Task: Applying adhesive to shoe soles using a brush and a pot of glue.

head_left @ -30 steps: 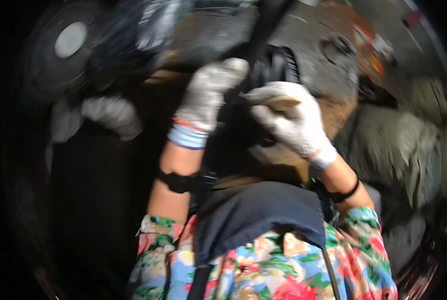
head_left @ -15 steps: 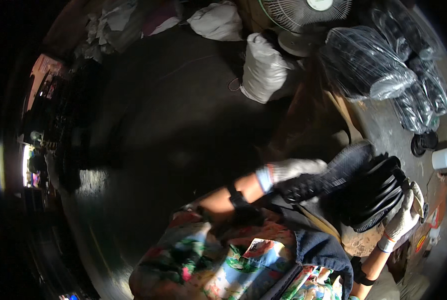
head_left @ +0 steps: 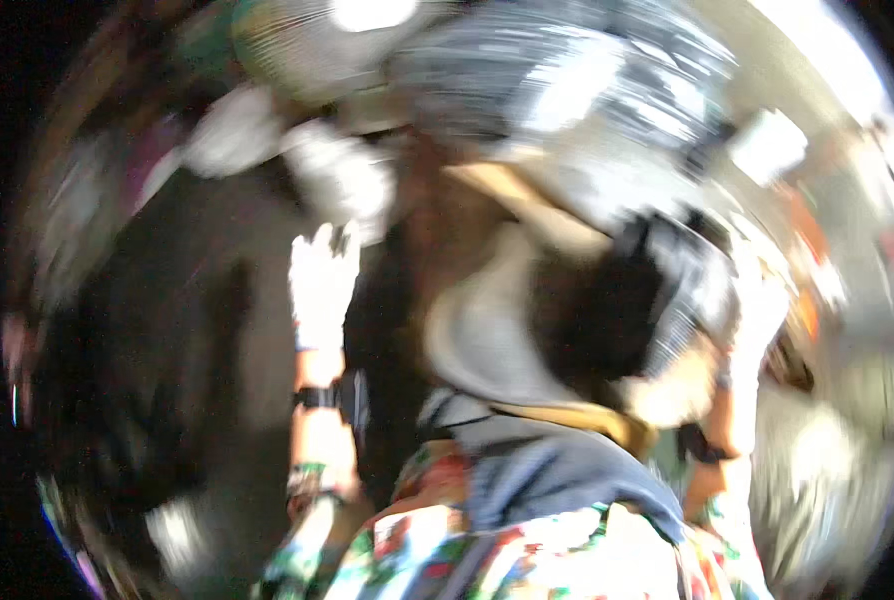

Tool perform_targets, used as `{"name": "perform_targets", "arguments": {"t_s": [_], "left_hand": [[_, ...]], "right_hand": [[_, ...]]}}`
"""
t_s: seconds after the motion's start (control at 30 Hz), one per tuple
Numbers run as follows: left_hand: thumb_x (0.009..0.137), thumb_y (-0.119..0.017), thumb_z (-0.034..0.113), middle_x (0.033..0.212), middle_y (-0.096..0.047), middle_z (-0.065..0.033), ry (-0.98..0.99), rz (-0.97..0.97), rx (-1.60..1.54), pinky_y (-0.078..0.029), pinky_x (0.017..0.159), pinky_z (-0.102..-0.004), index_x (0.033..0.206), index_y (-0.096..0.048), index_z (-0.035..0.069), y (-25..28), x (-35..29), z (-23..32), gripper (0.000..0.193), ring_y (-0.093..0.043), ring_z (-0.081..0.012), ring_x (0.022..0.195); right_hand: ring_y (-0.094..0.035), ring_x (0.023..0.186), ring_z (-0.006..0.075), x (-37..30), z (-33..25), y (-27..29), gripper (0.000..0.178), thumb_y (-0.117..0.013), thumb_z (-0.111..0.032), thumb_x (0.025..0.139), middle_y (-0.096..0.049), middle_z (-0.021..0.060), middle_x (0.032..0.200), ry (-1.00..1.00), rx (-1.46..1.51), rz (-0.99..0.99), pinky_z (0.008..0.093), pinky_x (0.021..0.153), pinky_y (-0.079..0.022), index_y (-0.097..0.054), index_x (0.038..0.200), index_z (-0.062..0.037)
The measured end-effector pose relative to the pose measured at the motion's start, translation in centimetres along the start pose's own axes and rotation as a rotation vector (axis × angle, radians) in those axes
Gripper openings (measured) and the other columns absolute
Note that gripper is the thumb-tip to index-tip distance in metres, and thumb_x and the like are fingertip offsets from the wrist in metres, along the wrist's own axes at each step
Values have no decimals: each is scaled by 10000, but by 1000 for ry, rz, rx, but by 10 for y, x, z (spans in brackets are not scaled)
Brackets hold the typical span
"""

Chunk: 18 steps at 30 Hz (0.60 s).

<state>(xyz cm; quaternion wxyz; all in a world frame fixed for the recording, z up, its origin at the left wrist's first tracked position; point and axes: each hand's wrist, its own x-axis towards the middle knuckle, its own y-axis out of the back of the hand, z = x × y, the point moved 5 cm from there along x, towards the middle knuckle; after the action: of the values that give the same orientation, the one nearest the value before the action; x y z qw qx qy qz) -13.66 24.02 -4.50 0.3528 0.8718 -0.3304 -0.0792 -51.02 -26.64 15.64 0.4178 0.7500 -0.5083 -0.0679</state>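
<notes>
My left hand, in a pale work glove, reaches out at left over the dark floor. Its fingers point away from me and look apart, with nothing visible in them. At right, my gloved right hand is beside a bundle of black, ribbed-looking pieces. Motion smears its fingers, so its grip cannot be made out. Between my arms is a light, curved surface, blurred, beside the dark area left of the bundle.
Clear-wrapped black bundles lie at the far side, near a fan. White sacks stand beyond my left hand. A white container sits at far right. A tan edge runs across the middle.
My left hand has left the dark, textured, elongated piece and swung out to the left; that piece is no longer distinguishable. The whole view has turned rightward and blurred. My right hand stays by the bundle.
</notes>
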Motion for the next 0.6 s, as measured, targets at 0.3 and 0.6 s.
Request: {"name": "perform_targets", "arguments": {"t_s": [0.3, 0.6], "left_hand": [[1006, -659, 125, 1349, -643, -223, -594, 367, -1472, -507, 1071, -420, 1298, -675, -36, 218, 91, 232, 334, -639, -302, 1229], [981, -681, 115, 1201, -672, -132, -7, -177, -2145, -509, 978, -336, 1261, -666, -61, 195, 88, 243, 331, -623, -218, 1104]], "right_hand": [[-682, 1127, 273, 67, 45, 14, 290, -656, -92, 925, -746, 110, 1171, 250, 534, 319, 414, 1006, -522, -737, 1202, -59], [-758, 756, 246, 123, 148, 26, 201, -753, -326, 863, -794, 53, 851, 236, 25, 426, 392, 808, -593, -814, 988, -181]]}}
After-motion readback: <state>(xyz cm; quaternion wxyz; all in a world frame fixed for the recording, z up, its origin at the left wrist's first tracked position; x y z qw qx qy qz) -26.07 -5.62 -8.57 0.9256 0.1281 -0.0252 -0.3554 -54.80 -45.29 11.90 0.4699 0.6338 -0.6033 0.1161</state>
